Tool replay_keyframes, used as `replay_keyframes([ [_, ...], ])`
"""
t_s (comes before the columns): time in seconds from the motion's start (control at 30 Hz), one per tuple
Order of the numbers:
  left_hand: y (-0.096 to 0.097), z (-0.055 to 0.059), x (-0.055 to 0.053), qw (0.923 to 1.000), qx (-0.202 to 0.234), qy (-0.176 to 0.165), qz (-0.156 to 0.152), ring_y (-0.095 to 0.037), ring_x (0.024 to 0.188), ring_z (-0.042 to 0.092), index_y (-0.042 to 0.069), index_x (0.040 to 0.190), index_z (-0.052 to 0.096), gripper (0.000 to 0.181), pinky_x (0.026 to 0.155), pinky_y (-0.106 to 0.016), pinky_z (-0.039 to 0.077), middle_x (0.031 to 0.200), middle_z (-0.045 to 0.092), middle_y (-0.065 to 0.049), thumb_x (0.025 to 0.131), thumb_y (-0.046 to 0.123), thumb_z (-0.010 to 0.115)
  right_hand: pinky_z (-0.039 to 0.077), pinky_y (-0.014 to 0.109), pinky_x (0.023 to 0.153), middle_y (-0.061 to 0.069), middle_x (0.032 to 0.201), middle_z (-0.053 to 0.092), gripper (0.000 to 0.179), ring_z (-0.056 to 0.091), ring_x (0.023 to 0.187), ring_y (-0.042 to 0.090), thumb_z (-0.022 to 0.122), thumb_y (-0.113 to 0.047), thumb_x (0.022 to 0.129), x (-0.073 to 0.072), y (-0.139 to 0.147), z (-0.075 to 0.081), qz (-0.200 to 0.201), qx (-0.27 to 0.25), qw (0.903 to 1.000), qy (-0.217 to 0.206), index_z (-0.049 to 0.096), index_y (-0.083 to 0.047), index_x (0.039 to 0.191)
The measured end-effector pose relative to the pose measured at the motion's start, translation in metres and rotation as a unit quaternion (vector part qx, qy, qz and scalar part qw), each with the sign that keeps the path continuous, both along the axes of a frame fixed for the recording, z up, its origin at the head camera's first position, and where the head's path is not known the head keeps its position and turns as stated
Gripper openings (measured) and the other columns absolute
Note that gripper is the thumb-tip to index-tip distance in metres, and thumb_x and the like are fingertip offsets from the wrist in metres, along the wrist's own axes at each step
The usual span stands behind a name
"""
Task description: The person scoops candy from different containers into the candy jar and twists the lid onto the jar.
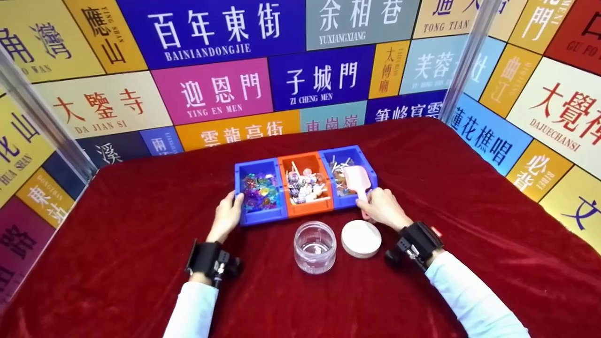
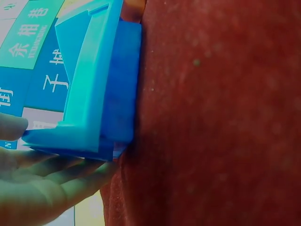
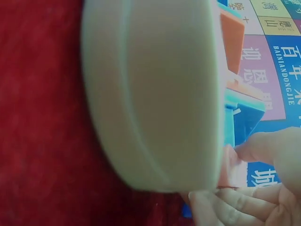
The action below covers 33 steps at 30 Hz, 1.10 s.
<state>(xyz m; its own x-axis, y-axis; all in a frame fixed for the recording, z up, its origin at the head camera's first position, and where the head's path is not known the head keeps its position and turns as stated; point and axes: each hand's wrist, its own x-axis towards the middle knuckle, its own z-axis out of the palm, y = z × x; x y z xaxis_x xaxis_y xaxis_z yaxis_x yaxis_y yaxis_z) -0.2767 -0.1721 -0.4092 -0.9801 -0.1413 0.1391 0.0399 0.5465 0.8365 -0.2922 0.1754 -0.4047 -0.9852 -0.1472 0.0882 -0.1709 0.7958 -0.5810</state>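
My left hand grips the left end of a three-part row of bins, thumb at the rim of the blue bin and fingers along its outer side. That left bin holds colourful clear gems. In the orange middle bin lie several wrapped lollipops. My right hand pinches the handle of a pink scoop, whose head is over the right blue bin with white sticks and brownish pieces inside. The scoop's handle also shows between thumb and fingers in the right wrist view.
A clear jar without its lid stands in front of the bins. Right beside it lies a round white lid, which looms large in the right wrist view. Dark red cloth covers the table, with printed panels behind.
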Motion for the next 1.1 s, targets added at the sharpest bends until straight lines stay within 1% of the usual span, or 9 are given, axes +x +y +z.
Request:
replay_keyframes([
  [0.23,0.002,0.002,-0.001,0.9998,0.007,-0.013,-0.009,-0.035,0.12,0.04,-0.006,0.129,0.039,0.043,0.101,-0.042,0.03,0.126,0.046,-0.025,0.095,0.02,0.039,0.047,0.026,0.038,0.008,0.053,0.06,0.014,0.058,0.041,0.016,0.051,-0.015,0.08,0.003,-0.003,0.01,-0.014,-0.025,0.9995,-0.013,0.056,-0.003,0.074],
  [0.4,0.0,0.003,-0.001,0.9998,0.002,-0.016,-0.008,-0.035,0.12,0.04,-0.005,0.13,0.039,0.043,0.101,-0.042,0.03,0.126,0.046,-0.025,0.095,0.02,0.039,0.046,0.031,0.045,0.01,0.061,0.056,0.015,0.058,0.05,0.021,0.049,-0.011,0.086,0.002,-0.003,0.025,0.009,0.038,0.9992,0.006,0.055,0.0,0.078],
  [0.5,-0.001,0.002,0.0,0.9998,-0.004,-0.019,-0.01,-0.035,0.12,0.039,-0.005,0.13,0.039,0.043,0.101,-0.042,0.03,0.126,0.046,-0.025,0.095,0.02,0.039,0.045,0.038,0.052,0.009,0.064,0.051,0.014,0.054,0.06,0.025,0.049,-0.011,0.085,0.001,-0.004,0.037,0.014,0.087,0.9953,0.04,0.055,0.0,0.078],
  [0.6,-0.002,0.002,0.0,0.9997,-0.008,-0.022,-0.011,-0.036,0.121,0.038,-0.005,0.13,0.038,0.043,0.102,-0.043,0.029,0.127,0.045,-0.025,0.095,0.02,0.039,0.045,0.043,0.052,0.01,0.063,0.052,0.016,0.055,0.062,0.03,0.052,-0.012,0.083,0.0,-0.005,0.05,0.001,0.115,0.99,0.082,0.055,-0.001,0.072],
  [0.73,-0.002,0.002,0.001,0.9996,-0.013,-0.023,-0.01,-0.037,0.121,0.038,-0.006,0.13,0.037,0.044,0.102,-0.043,0.029,0.127,0.044,-0.026,0.095,0.02,0.039,0.045,0.048,0.047,0.016,0.06,0.055,0.021,0.057,0.06,0.036,0.054,-0.013,0.081,-0.001,-0.009,0.063,-0.016,0.156,0.9732,0.169,0.055,-0.001,0.063],
  [0.83,-0.001,0.003,0.002,0.9997,-0.014,-0.019,-0.007,-0.037,0.12,0.039,-0.006,0.13,0.038,0.044,0.102,-0.043,0.03,0.126,0.046,-0.026,0.095,0.02,0.039,0.045,0.05,0.047,0.02,0.061,0.057,0.02,0.057,0.059,0.039,0.053,-0.007,0.079,-0.003,-0.014,0.069,-0.011,0.206,0.9523,0.225,0.059,0.001,0.062],
  [0.9,0.0,0.003,0.002,0.9997,-0.015,-0.018,-0.007,-0.036,0.12,0.04,-0.006,0.13,0.039,0.043,0.101,-0.043,0.03,0.125,0.047,-0.026,0.095,0.02,0.039,0.046,0.05,0.046,0.02,0.061,0.057,0.023,0.057,0.058,0.039,0.053,-0.009,0.081,-0.004,-0.019,0.071,0.0,0.238,0.9388,0.249,0.062,0.002,0.063],
  [1.0,-0.001,0.002,0.002,0.9997,-0.012,-0.02,-0.007,-0.036,0.119,0.04,-0.005,0.13,0.039,0.043,0.101,-0.043,0.031,0.125,0.047,-0.025,0.095,0.02,0.039,0.046,0.048,0.046,0.019,0.062,0.059,0.018,0.057,0.057,0.037,0.056,-0.009,0.08,-0.006,-0.027,0.07,0.022,0.286,0.9218,0.261,0.065,-0.001,0.067],
  [1.1,-0.002,0.002,0.002,0.9996,-0.013,-0.023,-0.009,-0.036,0.12,0.04,-0.004,0.131,0.038,0.043,0.101,-0.042,0.03,0.125,0.047,-0.025,0.095,0.02,0.039,0.047,0.046,0.047,0.018,0.063,0.06,0.01,0.057,0.058,0.036,0.061,-0.008,0.076,-0.008,-0.03,0.068,0.042,0.313,0.9129,0.259,0.067,-0.004,0.069],
])
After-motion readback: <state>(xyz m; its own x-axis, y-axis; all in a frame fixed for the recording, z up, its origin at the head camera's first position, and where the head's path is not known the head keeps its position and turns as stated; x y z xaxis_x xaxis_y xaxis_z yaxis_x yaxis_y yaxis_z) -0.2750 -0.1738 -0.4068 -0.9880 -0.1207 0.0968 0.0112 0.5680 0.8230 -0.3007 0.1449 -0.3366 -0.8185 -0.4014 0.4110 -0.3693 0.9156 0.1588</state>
